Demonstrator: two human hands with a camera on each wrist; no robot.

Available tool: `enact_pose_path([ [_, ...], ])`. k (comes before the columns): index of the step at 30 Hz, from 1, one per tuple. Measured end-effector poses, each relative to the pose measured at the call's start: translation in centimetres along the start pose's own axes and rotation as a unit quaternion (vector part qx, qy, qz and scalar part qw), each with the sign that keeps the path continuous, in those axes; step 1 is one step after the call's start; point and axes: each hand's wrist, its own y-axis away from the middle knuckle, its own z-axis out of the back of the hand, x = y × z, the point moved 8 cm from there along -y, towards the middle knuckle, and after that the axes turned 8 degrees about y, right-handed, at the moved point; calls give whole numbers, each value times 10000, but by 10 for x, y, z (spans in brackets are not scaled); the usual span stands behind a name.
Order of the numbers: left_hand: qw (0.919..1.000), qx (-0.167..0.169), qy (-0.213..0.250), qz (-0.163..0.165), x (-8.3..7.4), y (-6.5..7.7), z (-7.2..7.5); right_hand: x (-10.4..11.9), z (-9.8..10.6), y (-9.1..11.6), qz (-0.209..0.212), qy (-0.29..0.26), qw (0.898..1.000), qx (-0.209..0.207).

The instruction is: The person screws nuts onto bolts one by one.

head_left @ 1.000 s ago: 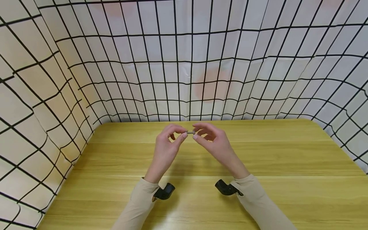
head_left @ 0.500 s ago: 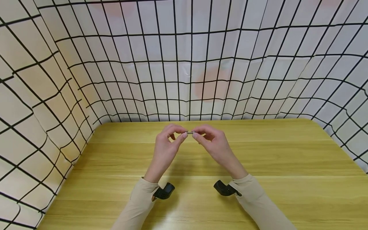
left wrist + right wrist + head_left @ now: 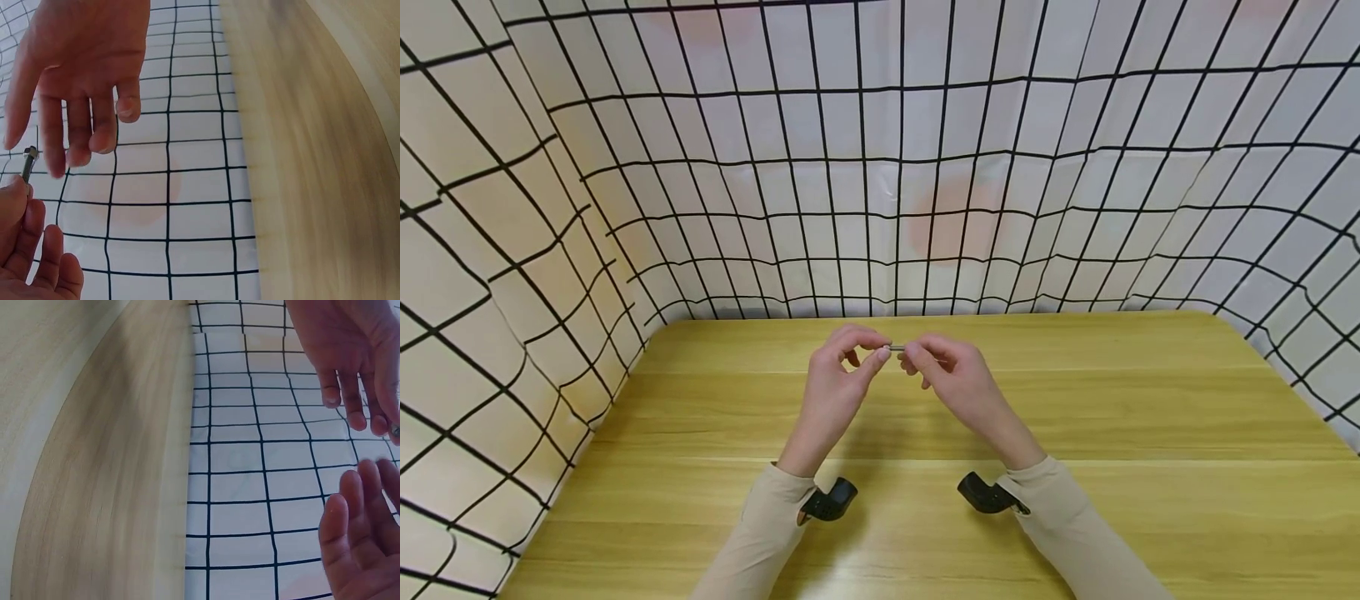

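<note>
A small metal bolt (image 3: 897, 347) lies roughly level between both hands above the table in the head view. My left hand (image 3: 835, 379) pinches its left end between thumb and forefinger. In the left wrist view the bolt's wider, nut-like end (image 3: 30, 151) sticks out beyond the left hand's fingertips (image 3: 15, 187). My right hand (image 3: 958, 375) is at the bolt's right end, its thumb angled over the forefinger in the head view. Seen from the left wrist, the right hand's thumb and fingers (image 3: 53, 137) extend beside that end, with a visible gap around it.
Below the hands spreads a wooden table (image 3: 1120, 400). White sheeting with a black grid net (image 3: 895, 183) closes off its back and sides. Each wrist carries a black camera mount (image 3: 829, 500) by a beige sleeve (image 3: 760, 525).
The right hand came in and pinched the bolt's right end half a second ago; its thumb has since slid up and over the forefinger. The left hand stays almost still.
</note>
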Motion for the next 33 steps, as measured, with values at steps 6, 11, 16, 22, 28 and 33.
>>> enact_pose_path([
  [6, 9999, -95, -61, 85, 2, 0, 1, 8, 5, 0, 122, 109, 9996, -211],
  [11, 9999, -112, 12, 57, 1, 0, 2, 37, 9, 3, 495, 256, 9979, -330],
  [16, 9998, -102, 127, 100, 3, 0, 2, 49, 11, 5, 554, 295, 9974, -347],
  [22, 9996, -108, 78, 257, -3, 0, 1, 33, 10, 3, 357, 151, 9985, -374],
  [28, 9996, 26, 97, 266, -30, 2, 0, 7, 6, -1, 318, -198, 9988, -302],
  [33, 9995, 71, 162, 251, -24, 3, -2, 2, 5, -1, 282, -227, 9991, -227],
])
